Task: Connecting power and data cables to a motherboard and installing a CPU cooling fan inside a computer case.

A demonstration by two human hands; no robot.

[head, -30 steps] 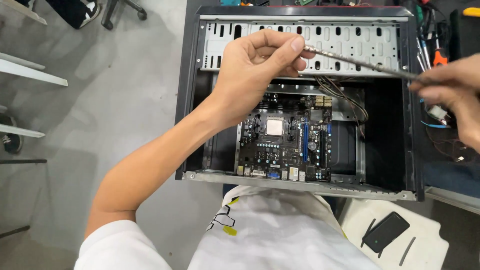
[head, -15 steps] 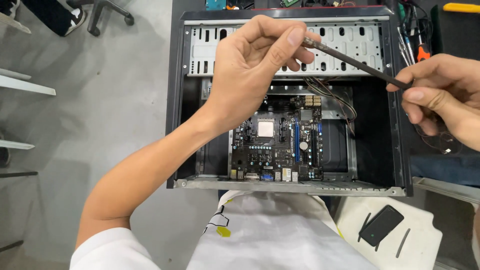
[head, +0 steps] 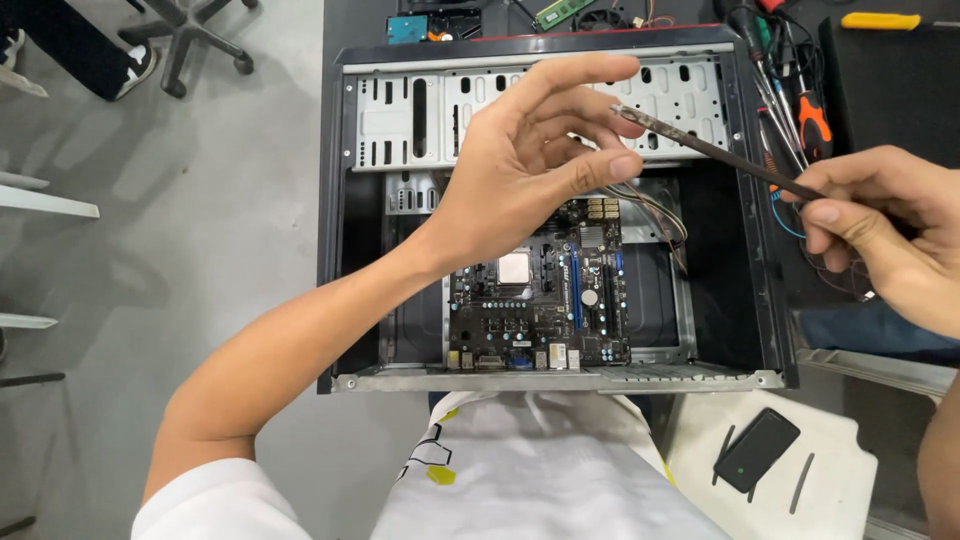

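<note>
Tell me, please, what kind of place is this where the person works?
Probably a computer repair bench or workshop. An open computer case lies flat with its motherboard exposed, screwdrivers and loose parts sit beside it, and the right hand holds a long thin tool over it.

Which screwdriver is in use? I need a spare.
The long dark screwdriver, held by the right hand; the orange-handled one lies untouched beside the case.

head view, looking down (close)
</note>
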